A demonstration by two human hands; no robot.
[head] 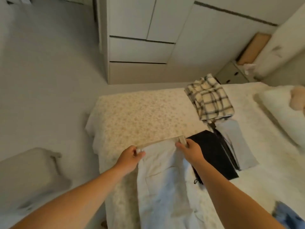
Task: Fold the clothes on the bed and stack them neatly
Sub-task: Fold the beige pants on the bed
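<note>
The pale trousers lie lengthwise on the bed, waistband at the far end, legs running back toward the person and out of view at the bottom edge. They are light beige-white, creased, with a belt loop showing at the waistband's right end. The left hand pinches the waistband's left corner; the right hand grips its right corner, so the band stretches taut between them, lifted slightly. Just right of the right hand lies a folded black garment, with a grey piece beside it and a plaid shirt beyond.
</note>
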